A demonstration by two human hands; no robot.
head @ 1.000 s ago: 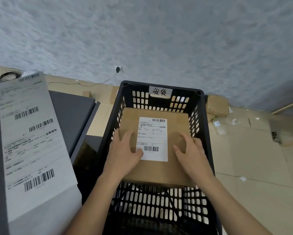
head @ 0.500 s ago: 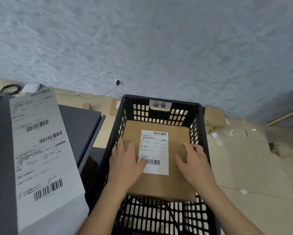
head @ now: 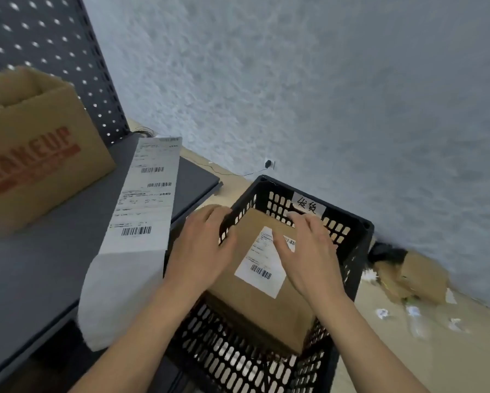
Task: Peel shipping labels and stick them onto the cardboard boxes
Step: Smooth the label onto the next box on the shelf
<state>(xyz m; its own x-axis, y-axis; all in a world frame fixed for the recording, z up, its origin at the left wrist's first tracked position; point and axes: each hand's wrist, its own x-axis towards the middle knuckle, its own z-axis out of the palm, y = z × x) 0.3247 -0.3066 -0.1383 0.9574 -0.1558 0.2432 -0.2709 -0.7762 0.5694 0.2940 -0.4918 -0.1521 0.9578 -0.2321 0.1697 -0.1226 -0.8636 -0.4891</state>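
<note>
A brown cardboard box [head: 255, 307] lies inside a black slotted crate [head: 351, 251], with a white shipping label [head: 262, 268] stuck on its top. My left hand [head: 198, 251] hovers over the crate's left rim with fingers loosely spread and nothing in it. My right hand [head: 309, 253] is above the box's far end, fingers spread, covering part of the label. A long strip of printed shipping labels [head: 144, 199] hangs over the edge of the grey table [head: 39, 265] on the left.
An open cardboard carton [head: 36, 154] printed in red stands on the table at the left, before a dark pegboard [head: 48, 43]. A handwritten tag [head: 309, 207] marks the crate's far wall. Flattened cardboard and paper scraps [head: 408, 282] litter the floor at the right.
My view has swung up and to the left, bringing the carton and pegboard into sight. Both hands have lifted off the box top and shifted toward the crate's far end.
</note>
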